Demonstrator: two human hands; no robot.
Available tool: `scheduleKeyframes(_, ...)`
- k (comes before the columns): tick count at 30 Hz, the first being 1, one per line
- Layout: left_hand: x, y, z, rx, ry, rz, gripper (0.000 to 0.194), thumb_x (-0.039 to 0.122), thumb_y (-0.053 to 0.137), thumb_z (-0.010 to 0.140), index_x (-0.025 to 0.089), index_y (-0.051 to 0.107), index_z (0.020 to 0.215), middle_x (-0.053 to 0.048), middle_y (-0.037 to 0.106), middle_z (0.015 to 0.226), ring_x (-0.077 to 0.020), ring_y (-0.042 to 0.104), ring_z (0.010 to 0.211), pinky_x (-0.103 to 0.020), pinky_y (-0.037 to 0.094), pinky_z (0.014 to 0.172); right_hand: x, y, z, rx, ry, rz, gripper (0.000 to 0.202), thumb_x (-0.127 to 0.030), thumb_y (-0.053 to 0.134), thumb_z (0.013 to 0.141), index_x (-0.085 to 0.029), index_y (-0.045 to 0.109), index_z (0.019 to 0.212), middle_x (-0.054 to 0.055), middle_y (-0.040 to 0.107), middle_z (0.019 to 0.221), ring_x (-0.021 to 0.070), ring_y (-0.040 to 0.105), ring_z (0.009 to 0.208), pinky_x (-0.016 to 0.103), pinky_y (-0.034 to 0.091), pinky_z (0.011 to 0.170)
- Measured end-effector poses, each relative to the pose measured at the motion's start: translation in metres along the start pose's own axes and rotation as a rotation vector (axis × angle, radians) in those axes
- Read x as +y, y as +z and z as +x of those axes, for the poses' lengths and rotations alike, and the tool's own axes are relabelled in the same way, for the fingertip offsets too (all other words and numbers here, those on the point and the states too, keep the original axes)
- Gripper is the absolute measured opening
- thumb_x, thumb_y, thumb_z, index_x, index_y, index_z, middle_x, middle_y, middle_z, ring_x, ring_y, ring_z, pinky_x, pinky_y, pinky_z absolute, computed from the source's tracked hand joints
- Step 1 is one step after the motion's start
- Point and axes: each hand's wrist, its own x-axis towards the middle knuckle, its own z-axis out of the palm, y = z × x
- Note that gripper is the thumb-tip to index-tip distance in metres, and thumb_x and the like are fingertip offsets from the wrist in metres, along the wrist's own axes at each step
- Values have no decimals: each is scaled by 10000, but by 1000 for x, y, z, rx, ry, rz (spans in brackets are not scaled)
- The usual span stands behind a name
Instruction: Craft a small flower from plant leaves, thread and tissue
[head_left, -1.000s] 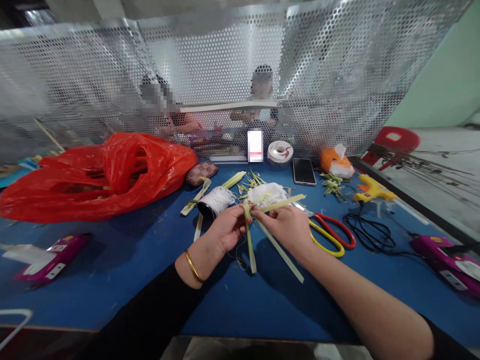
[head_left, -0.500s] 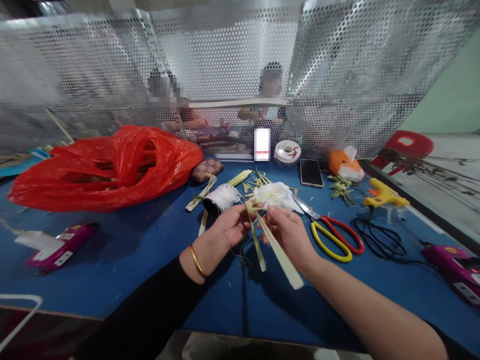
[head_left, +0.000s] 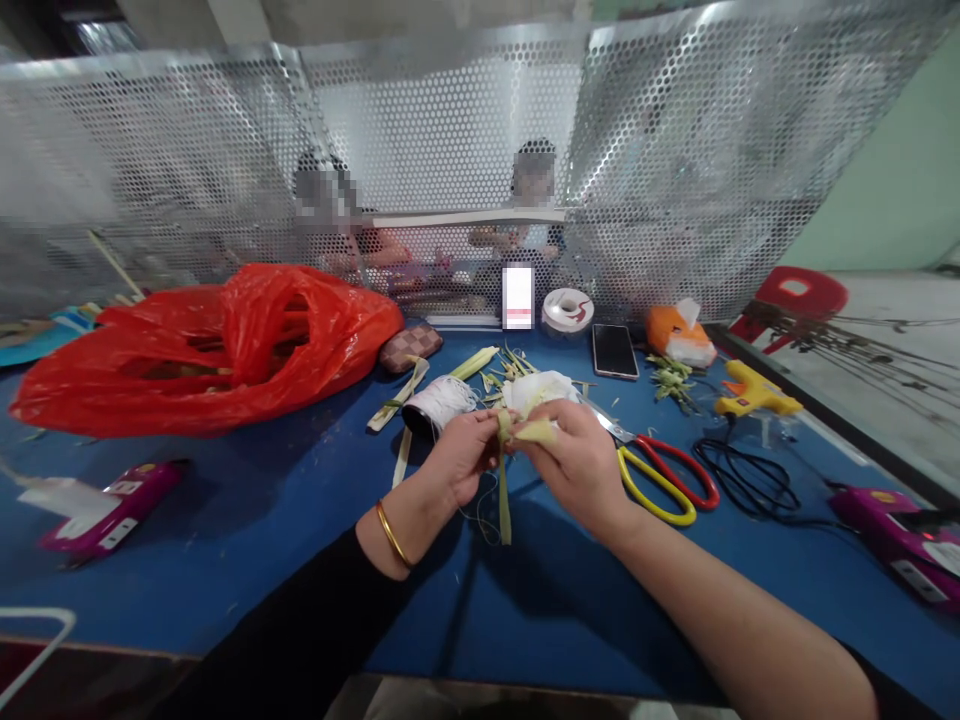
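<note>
My left hand (head_left: 466, 455), with a gold bangle at the wrist, pinches a folded pale-green leaf strip (head_left: 505, 500); one end hangs straight down over the table. My right hand (head_left: 574, 460) is closed on another part of the strip, a wider pale end (head_left: 537, 432) bent up between thumb and fingers. Both hands meet at the fold, which the fingers partly hide. A thin thread (head_left: 484, 525) dangles below my left hand. Just behind the hands are a spool of white thread (head_left: 442, 402) and a crumpled white tissue (head_left: 540, 388).
Scissors (head_left: 666, 480) with red and yellow handles lie right of my hand, near a yellow glue gun (head_left: 757, 388) and its black cord. A red plastic bag (head_left: 315, 350) fills the left. A phone (head_left: 615, 351) and ribbon roll (head_left: 568, 312) lie behind. Beyond perforated sheeting sit two people.
My right hand has turned and lifted the wide strip end, which hung toward the lower right, up to the fold. The other end now hangs more vertically. The view has shifted slightly.
</note>
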Motion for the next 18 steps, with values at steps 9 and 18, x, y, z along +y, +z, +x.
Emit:
scheduleKeyframes(9,6,7,-11,-33,56,216,287,284,851,590,98,711,759,37,547,495,-50,477,429,-169,208,390,2,2,9,-6,654,643,68,-260,674,782,-209,639,753,15,700,849,185,631,842,350,474,836)
scheduleKeyframes(18,10,2,-9,-174,-27,235,185,270,723,699,99,728,768,-8,584,502,-69,482,460,-176,244,401,10,0,14,-69,722,597,161,-331,679,737,-200,591,708,-34,571,637,134,520,616,289,430,632)
